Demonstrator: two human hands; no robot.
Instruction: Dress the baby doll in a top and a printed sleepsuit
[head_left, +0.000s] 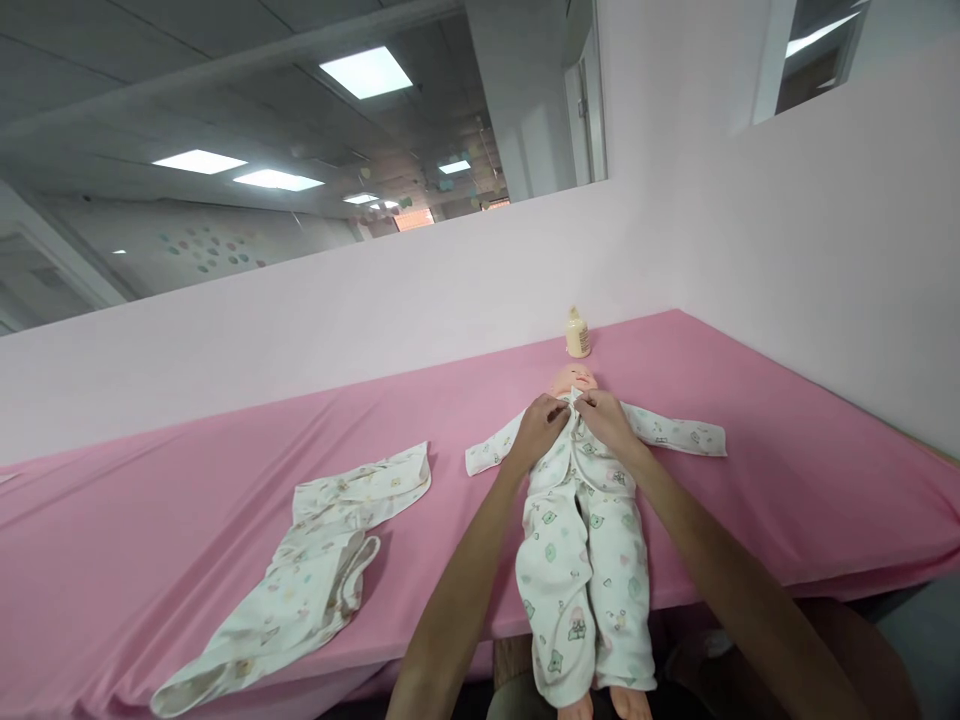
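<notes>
A baby doll [576, 381] lies on its back on the pink table [187, 520], head toward the far wall, feet hanging over the near edge. It wears a white printed sleepsuit [581, 545] with the sleeves spread out sideways. My left hand [536, 425] and my right hand [606, 415] meet at the doll's neck. Both pinch the sleepsuit's collar, fingers closed on the fabric.
A second white printed garment [322, 560] lies crumpled on the table to the left. A small cream bottle [577, 333] stands behind the doll's head near the pink partition wall [787, 250], which closes off the back and right.
</notes>
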